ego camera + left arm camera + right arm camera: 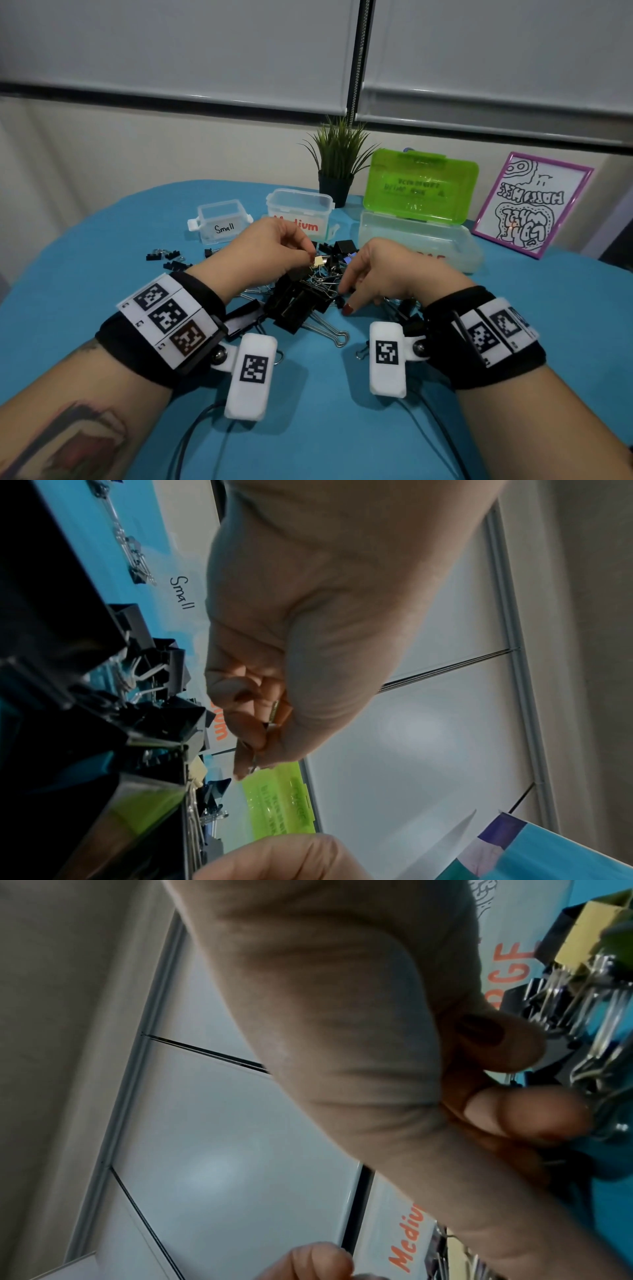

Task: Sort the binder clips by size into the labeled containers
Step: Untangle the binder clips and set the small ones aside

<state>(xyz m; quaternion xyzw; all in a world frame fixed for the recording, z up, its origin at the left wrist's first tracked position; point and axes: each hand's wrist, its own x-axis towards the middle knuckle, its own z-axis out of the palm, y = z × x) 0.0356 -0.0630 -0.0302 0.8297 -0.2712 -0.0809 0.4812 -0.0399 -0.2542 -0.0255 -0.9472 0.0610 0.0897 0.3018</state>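
Note:
A heap of black binder clips (pixel 301 298) with wire handles lies mid-table. My left hand (pixel 312 257) hovers over its far side and pinches a small gold clip (pixel 319 261) between thumb and fingertips; in the left wrist view the gold clip (pixel 274 714) shows between the fingers (pixel 253 723). My right hand (pixel 344 298) curls down onto the heap's right side. In the right wrist view its thumb (pixel 496 1042) and a finger (pixel 534 1112) touch the wire handles (pixel 582 1010); whether they hold one is hidden. Behind stand the Small tub (pixel 222 219), Medium tub (pixel 301 205) and Large box (pixel 418 240).
A few small black clips (pixel 168 258) lie loose at the left. The Large box's green lid (pixel 421 186) stands open. A potted plant (pixel 337 164) and a framed drawing (pixel 534 205) sit at the back. Cables (pixel 198 438) trail from the wrist cameras over the blue tablecloth (pixel 102 246).

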